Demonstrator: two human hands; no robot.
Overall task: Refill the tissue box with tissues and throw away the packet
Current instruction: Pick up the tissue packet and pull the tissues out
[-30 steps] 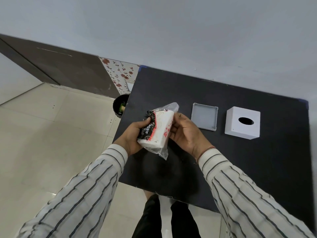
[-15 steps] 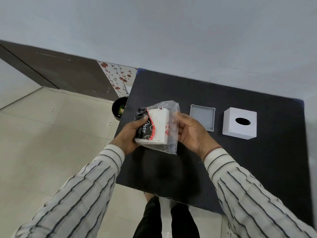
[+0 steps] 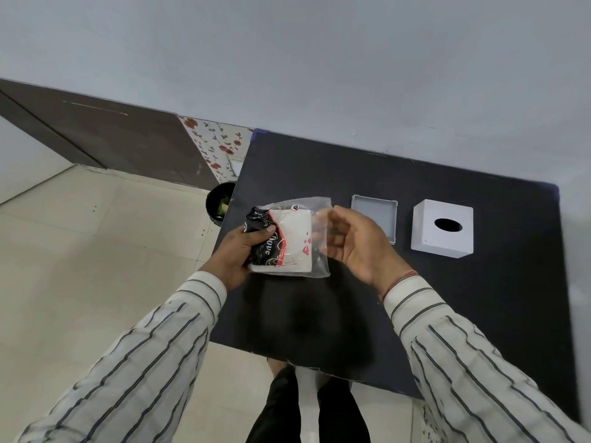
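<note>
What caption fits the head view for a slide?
Left hand and right hand hold a tissue packet above the black table.

packet [image 3: 289, 243]: turned from upright to lying flat | right hand [image 3: 355, 247]: shifted to its clear plastic end

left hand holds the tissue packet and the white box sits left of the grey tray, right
No: the head view shows the white box right of the grey tray. The left hand does hold the packet.

Pale grey wall [image 3: 287, 59]; cream tiled floor [image 3: 80, 266]; black table [image 3: 479, 298]; brown panel [image 3: 112, 139], floral strip [image 3: 220, 145] beside.
</note>
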